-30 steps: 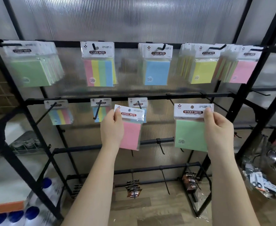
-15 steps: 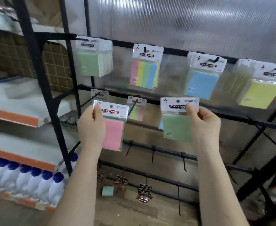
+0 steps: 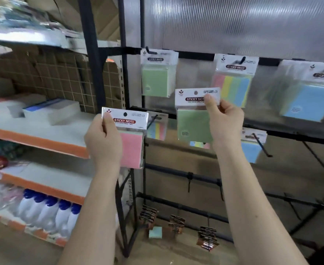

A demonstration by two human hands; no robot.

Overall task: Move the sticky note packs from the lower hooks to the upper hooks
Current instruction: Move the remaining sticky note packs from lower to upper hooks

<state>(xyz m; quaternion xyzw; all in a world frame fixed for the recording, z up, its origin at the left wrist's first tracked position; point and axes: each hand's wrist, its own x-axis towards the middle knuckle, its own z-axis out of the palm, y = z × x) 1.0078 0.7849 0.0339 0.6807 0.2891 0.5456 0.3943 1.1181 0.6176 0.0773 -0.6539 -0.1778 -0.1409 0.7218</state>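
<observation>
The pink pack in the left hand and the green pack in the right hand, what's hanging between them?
In the head view, a striped multicolour pack hangs on a lower hook between the pink pack and the green pack.

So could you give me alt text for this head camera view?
Two hands hold sticky note packs before a black hook rack: left hand grips a pink pack, right hand a green pack. More packs hang behind.
</observation>
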